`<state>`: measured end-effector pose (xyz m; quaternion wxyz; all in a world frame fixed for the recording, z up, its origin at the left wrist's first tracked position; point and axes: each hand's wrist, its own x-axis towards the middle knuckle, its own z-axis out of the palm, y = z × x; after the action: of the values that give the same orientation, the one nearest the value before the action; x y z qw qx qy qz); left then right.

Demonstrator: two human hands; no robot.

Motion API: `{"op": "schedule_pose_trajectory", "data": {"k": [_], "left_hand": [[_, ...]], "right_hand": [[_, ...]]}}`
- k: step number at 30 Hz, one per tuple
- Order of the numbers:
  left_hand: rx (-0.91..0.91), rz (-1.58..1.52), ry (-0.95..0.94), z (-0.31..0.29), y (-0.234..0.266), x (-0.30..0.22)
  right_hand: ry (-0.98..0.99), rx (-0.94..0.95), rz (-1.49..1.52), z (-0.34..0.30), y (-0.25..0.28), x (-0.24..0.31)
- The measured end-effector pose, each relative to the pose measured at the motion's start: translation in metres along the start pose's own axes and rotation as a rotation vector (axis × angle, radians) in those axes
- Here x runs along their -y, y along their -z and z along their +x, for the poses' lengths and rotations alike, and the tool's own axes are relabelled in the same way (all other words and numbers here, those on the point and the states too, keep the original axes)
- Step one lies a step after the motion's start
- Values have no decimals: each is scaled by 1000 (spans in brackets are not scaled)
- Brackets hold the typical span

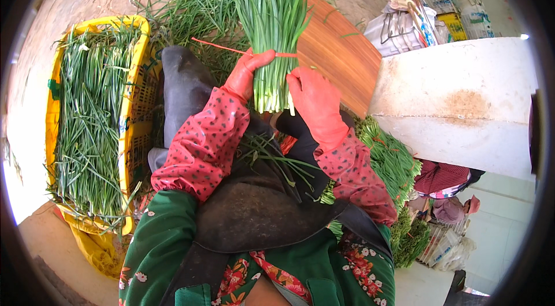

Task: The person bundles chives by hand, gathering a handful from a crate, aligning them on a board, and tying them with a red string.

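Upright in front of me stands a thick bunch of green garlic chives (272, 11), its pale cut stems at the bottom. A thin red tie (284, 55) runs across the lower part of the bunch, and one loose end sticks out to the left. My left hand (248, 72), in a red rubber glove, grips the bunch from its left side, thumb over the front by the tie. My right hand (318, 98), gloved alike, is closed against the stems on the right, below the tie; what its fingers pinch is hidden. Dark apron (254, 222) covers my lap, with loose leaves on it.
A yellow crate (124, 132) full of chives stands at the left. Loose chives (202, 2) lie on the floor ahead. A wood-grain board (341, 51) slants at the right beside a white panel (451, 98). Tied bunches (387, 161) are stacked by my right arm.
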<state>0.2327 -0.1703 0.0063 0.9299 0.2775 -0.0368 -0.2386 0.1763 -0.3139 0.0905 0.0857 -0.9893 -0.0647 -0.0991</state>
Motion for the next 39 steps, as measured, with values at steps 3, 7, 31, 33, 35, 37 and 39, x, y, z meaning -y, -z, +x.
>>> {"op": "schedule_pose_trajectory", "data": {"k": [3, 7, 31, 33, 35, 37, 39], "left_hand": [[-29, -8, -25, 5, 7, 5], [10, -93, -3, 3, 20, 0], [24, -328, -95, 3, 25, -17], [71, -352, -133, 6, 23, -21], [71, -349, -133, 10, 30, -18], [69, -320, -114, 6, 37, -16], [88, -334, -85, 6, 28, -13]], "right_hand": [[-2, -64, 78, 0, 0, 3], [2, -1, 361, -36, 15, 7], [193, 644, 162, -75, -6, 31], [166, 703, 154, -89, 9, 20], [96, 405, 226, -83, 19, 15], [7, 74, 454, -57, 26, 32], [-17, 31, 465, -36, 44, 39]]}}
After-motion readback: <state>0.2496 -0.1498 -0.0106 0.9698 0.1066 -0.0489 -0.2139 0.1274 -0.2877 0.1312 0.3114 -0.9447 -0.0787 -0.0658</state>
